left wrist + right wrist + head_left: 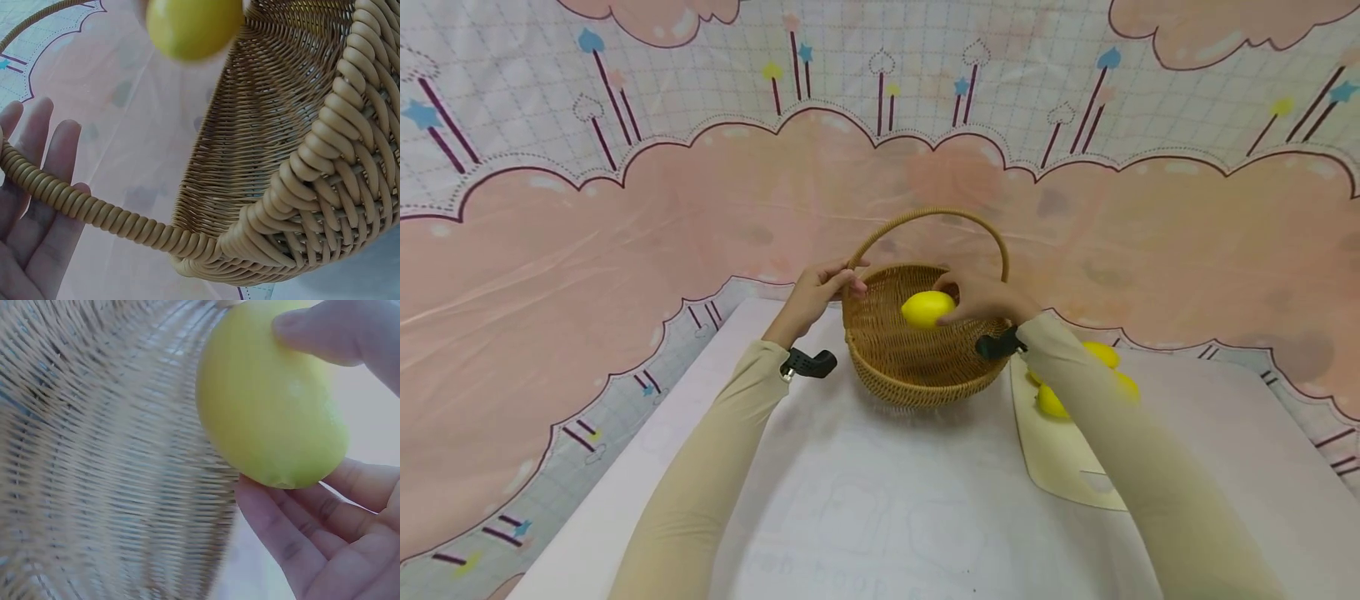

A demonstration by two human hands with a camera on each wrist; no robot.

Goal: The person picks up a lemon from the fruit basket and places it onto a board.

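Note:
A round wicker basket [895, 392] with an arched handle [112, 219] tips its mouth toward me in the head view. At its left side, my left hand [816, 293] holds the foot of the handle, fingers behind it and thumb in front. My right hand [985, 297] grips a yellow lemon [923, 309] between thumb and fingers, in front of the basket's mouth. Up close in the right wrist view, the thumb [331, 331] presses one side of the lemon while the fingers support it from below. Woven inner wall [112, 475] shows beside it.
Right of the basket, a cream cutting board [1048, 471] with a handle slot lies on the white table [880, 508]. Several more lemons [1051, 402] rest on it, partly covered by my right sleeve [1120, 450]. A pink patterned cloth [737, 200] hangs close behind the basket.

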